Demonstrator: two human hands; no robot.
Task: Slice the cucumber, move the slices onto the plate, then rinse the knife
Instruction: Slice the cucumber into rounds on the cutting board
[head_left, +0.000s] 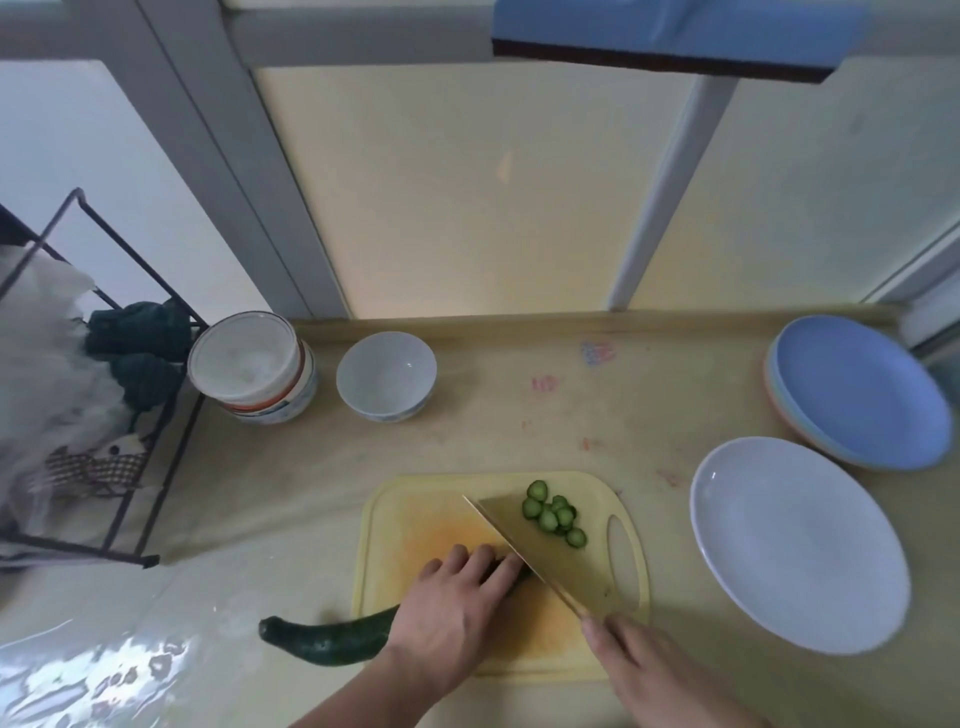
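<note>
Knife (535, 551) on cucumber (332, 639), no legible writing.

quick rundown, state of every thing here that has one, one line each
cucumber: partly sliced, whole end off the board
slices: heaped on the cutting board, by the blade
knife: held, edge at the cucumber's cut end
white plate: empty
blue plates: stacked, top one empty
bowl: upright, empty
left hand: holding the cucumber down
right hand: gripping the knife handle

A home kitchen: bowls (385, 375), stacked plates (862, 392) and a cutting board (415, 512) on the counter (519, 415)
</note>
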